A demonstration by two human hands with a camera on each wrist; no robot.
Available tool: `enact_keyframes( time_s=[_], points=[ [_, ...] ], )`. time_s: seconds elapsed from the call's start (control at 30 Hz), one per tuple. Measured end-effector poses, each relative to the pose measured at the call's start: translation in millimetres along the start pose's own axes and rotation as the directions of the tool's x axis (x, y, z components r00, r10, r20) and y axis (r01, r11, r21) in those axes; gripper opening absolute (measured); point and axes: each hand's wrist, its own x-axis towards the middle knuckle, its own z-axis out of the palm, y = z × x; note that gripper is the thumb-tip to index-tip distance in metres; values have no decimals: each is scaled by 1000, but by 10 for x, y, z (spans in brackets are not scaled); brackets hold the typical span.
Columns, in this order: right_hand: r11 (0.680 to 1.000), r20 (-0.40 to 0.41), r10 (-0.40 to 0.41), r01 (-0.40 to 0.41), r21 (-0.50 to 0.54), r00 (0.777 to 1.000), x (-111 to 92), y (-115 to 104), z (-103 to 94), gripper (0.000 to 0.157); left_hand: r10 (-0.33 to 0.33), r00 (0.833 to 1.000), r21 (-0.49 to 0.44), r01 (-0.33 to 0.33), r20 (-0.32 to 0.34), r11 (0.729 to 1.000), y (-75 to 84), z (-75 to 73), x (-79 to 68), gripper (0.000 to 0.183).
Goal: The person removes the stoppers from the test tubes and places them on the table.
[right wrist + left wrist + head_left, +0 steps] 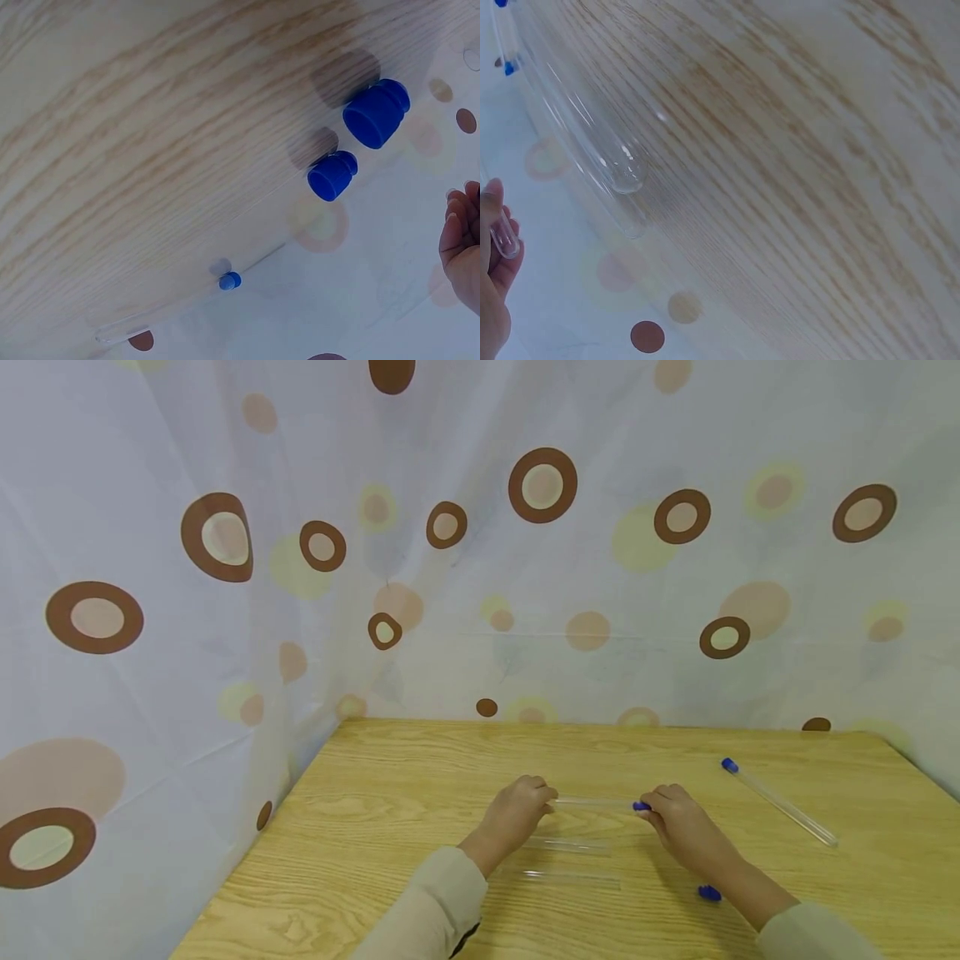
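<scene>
In the head view my left hand grips a clear test tube near its rounded end, and the tube lies level above the table. My right hand pinches a blue cap right at the tube's other end. The left wrist view has the left hand at its edge, fingers curled round the tube. At the right edge of the right wrist view is the right hand; its fingertips are partly cut off there.
Two uncapped test tubes, a farther one and a nearer one, lie on the wooden table. Loose blue caps, one larger in view and one beyond, rest near my right forearm. A capped tube lies at right.
</scene>
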Motion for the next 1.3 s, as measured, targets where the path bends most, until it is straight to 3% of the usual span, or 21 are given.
enact_keyframes(
  time_s=[0.63, 1.03, 1.3],
  points=[
    [998, 100, 55, -55, -2, 993, -30, -27, -40, 6, -8, 1000, 2, 8, -10, 1000, 8, -10, -17, 17],
    [998, 35, -47, 46, 36, 998, -18, -13, -62, 11, -10, 1000, -24, 10, 0, 1000, -21, -16, -11, 18],
    [996, 50, -78, 76, 46, 996, -18, 2, -71, 13, 8, 1000, -34, -8, 3, 999, -46, -28, -10, 17]
  ],
)
